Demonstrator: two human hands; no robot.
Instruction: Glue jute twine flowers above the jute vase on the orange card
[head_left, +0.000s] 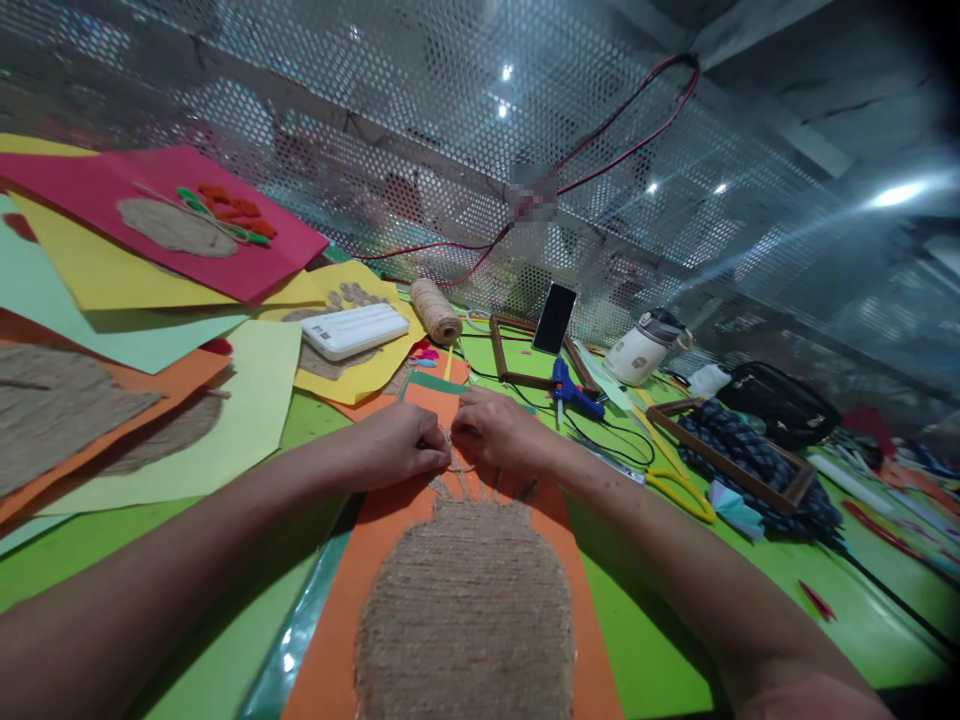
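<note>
On an orange sheet (592, 640) before me is a vase shape (465, 610) covered in rows of brown jute twine. Thin twine stems (487, 485) rise from its neck. My left hand (401, 440) is closed in a pinch at the top of these stems. Close beside it, my right hand (499, 430) is closed too, fingertips bent down to the sheet. A fine strand of twine (452, 450) shows between the two hands, and both appear to hold it. The fingertips partly hide the strand's ends.
To the left lie stacked coloured sheets (262, 265) with twine shapes. Ahead are a white power bank (356, 330), a twine spool (435, 312), a phone (554, 318) and a blue glue gun (576, 390). Yellow-handled scissors (682, 495), a wooden frame (787, 492) and a white bottle (641, 348) stand right.
</note>
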